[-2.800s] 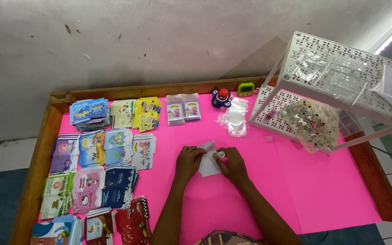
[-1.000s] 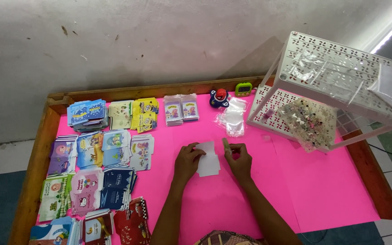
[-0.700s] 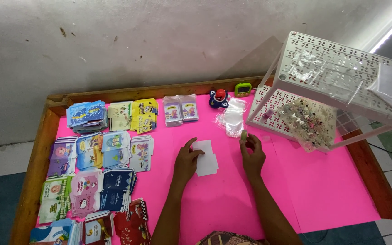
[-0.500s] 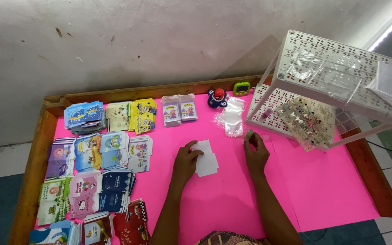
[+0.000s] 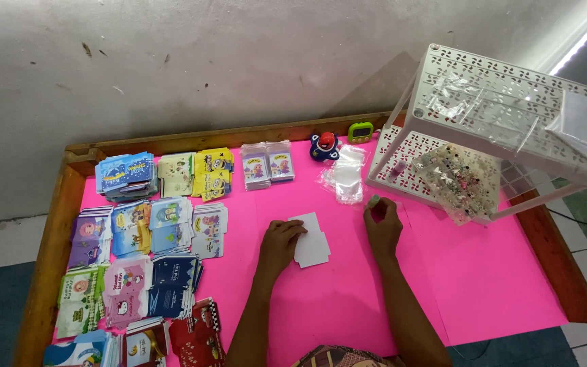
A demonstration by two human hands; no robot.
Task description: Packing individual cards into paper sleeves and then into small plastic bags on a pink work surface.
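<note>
1. Resting on the pink tabletop (image 5: 497,285) at centre frame, the small stack of white cards (image 5: 312,248) sits under my left hand (image 5: 280,243), whose fingers lie loosely curled with the tips pressing the cards' left edge.
2. My right hand (image 5: 383,225) has left the cards since the earliest frame, where both hands worked them together; it now sits well to their right, fingers bunched and pinching a small pale piece (image 5: 373,202) at the fingertips, near the foot of the white rack.
3. Across the earlier frames that hand drifted step by step toward upper right, while the left hand and cards stayed put.
4. Just above the right hand lies a pile of clear plastic sleeves (image 5: 346,175), flat and glossy.
5. Beyond them, at the table's far edge, stand a small blue and red toy figure (image 5: 324,145) and a green timer (image 5: 360,131).
6. At upper right the white perforated rack (image 5: 490,88) holds clear bags on top and a clear bag of small mixed-colour pieces (image 5: 460,180) on its lower shelf.
7. Filling the left of the frame are rows of rectangular printed packets: a blue stack (image 5: 125,174) at upper left, yellow packets (image 5: 212,173) beside it, purple-tinted packets (image 5: 267,163) toward the middle, pink and dark blue ones lower, and red packets (image 5: 195,336) at the bottom edge.
8. A wooden rim (image 5: 52,251) frames the table.
</note>
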